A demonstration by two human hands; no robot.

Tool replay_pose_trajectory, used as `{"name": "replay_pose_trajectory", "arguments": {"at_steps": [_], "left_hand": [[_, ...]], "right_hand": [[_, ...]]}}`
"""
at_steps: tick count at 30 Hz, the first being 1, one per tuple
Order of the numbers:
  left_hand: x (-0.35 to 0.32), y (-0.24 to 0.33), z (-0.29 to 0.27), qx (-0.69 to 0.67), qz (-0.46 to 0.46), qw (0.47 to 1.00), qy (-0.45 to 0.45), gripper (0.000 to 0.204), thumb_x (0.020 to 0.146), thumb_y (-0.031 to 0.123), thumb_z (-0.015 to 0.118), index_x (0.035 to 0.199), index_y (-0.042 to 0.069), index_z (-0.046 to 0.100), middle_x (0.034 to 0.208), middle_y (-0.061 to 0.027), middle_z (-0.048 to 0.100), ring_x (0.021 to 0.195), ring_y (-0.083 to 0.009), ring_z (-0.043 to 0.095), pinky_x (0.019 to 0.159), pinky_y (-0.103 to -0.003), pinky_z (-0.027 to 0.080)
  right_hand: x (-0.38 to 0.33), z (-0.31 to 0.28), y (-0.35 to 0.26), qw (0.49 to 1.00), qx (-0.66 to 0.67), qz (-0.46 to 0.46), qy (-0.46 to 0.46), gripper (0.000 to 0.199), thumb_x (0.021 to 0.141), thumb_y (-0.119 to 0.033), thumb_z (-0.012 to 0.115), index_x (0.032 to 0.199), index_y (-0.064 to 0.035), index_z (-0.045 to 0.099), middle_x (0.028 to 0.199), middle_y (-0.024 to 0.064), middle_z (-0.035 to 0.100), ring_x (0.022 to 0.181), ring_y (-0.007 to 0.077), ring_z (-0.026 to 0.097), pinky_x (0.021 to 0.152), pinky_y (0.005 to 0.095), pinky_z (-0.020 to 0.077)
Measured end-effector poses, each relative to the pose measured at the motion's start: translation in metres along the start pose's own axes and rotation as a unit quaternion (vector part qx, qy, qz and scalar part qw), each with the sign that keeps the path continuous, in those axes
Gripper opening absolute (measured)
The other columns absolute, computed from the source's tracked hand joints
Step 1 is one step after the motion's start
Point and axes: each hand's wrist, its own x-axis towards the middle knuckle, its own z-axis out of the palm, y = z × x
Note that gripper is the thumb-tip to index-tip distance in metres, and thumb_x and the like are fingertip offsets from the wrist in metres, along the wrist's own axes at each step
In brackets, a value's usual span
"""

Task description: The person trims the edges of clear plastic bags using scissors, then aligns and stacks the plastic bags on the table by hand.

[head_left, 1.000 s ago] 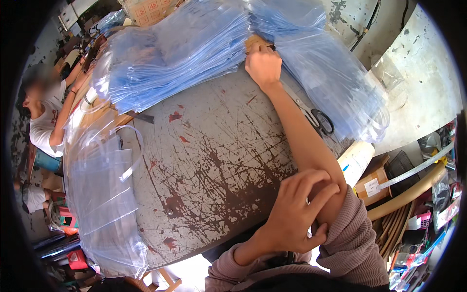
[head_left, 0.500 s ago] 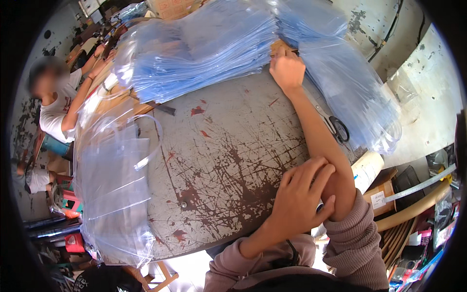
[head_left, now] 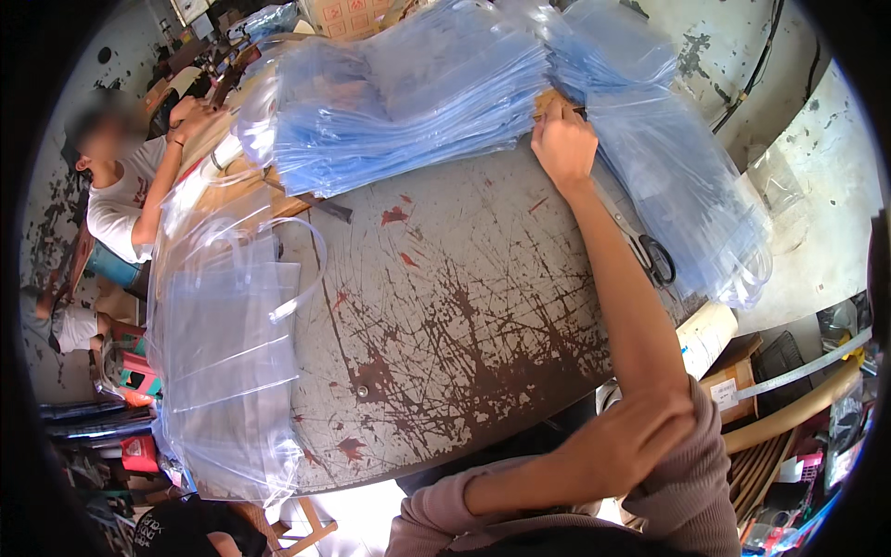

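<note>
My right hand (head_left: 565, 148) is closed at the table's far side, in the gap between two stacks of clear bluish plastic bags. A small orange-brown piece (head_left: 546, 100) and a dark bit show at its fingers; what it grips is hidden. Bent across my body, my left hand (head_left: 645, 432) wraps round my right forearm near the elbow, beside the pushed-up sleeve (head_left: 701, 455). To the left of my right hand lies the wide bag stack (head_left: 408, 111); the other stack (head_left: 668, 176) runs along the right edge. Black-handled scissors (head_left: 652, 255) lie beside my right forearm.
Clear bags with loop handles (head_left: 232, 343) cover the left side of the scratched metal table (head_left: 445, 306). A dark flat strip (head_left: 332, 210) lies near them. Another person (head_left: 121, 200) works at the far left. Rolls and a cardboard box (head_left: 729, 381) stand at the right.
My left hand has moved down and right along my right forearm to the elbow, its spread fingers now curled. My right hand stays at the gap between the stacks. The view has shifted slightly.
</note>
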Motion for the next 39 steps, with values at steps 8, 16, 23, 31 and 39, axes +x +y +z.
{"name": "replay_pose_trajectory", "arguments": {"at_steps": [8,16,23,31,39], "left_hand": [[0.026,-0.018,-0.011,0.119,-0.109,0.987,-0.012,0.051,0.086,0.018,0.043,0.13,-0.006,0.036,0.141,-0.021,0.028,0.131,-0.0336,0.027,0.106,-0.05,0.02],[-0.024,0.001,-0.011,0.092,-0.179,0.976,-0.087,0.059,0.087,0.024,0.042,0.14,0.004,0.025,0.146,-0.0159,0.022,0.135,-0.0314,0.022,0.108,-0.048,0.017],[-0.044,0.013,-0.013,0.066,-0.177,0.976,-0.106,0.057,0.09,0.025,0.038,0.14,0.001,0.023,0.147,-0.0146,0.021,0.135,-0.0288,0.022,0.108,-0.045,0.017],[-0.041,0.001,-0.014,-0.078,-0.081,0.989,-0.099,0.058,0.093,0.037,0.028,0.138,0.001,0.03,0.144,-0.0141,0.028,0.134,-0.0269,0.025,0.109,-0.046,0.011],[-0.032,-0.033,0.044,0.187,-0.056,0.971,-0.14,0.078,0.083,0.047,0.049,0.143,0.009,0.017,0.148,-0.0067,0.019,0.135,-0.0223,0.023,0.108,-0.053,0.01]], "right_hand": [[-0.001,0.004,0.003,0.999,0.004,0.011,-0.038,0.012,0.07,-0.012,0.063,0.075,-0.0047,0.055,0.069,0.012,0.06,0.063,0.0284,0.06,0.058,0.0382,0.0477],[0.001,-0.003,0.0,0.993,0.076,0.034,0.085,0.007,0.073,-0.01,0.061,0.072,-0.0086,0.054,0.062,0.0062,0.058,0.056,0.0248,0.058,0.051,0.0353,0.0456],[0.003,-0.001,-0.002,0.988,0.101,0.047,0.107,0.011,0.075,-0.01,0.06,0.069,-0.0092,0.051,0.058,0.0036,0.055,0.052,0.0238,0.055,0.047,0.0356,0.0427],[-0.002,-0.005,0.001,0.991,0.112,0.073,-0.003,0.007,0.076,-0.011,0.059,0.074,-0.005,0.056,0.066,0.0116,0.06,0.06,0.0317,0.059,0.055,0.0399,0.0462],[0.009,-0.092,0.003,0.937,0.256,0.094,-0.219,0.022,0.083,-0.019,0.057,0.088,0.0018,0.06,0.077,0.0211,0.062,0.075,0.0382,0.061,0.067,0.043,0.048]]}}
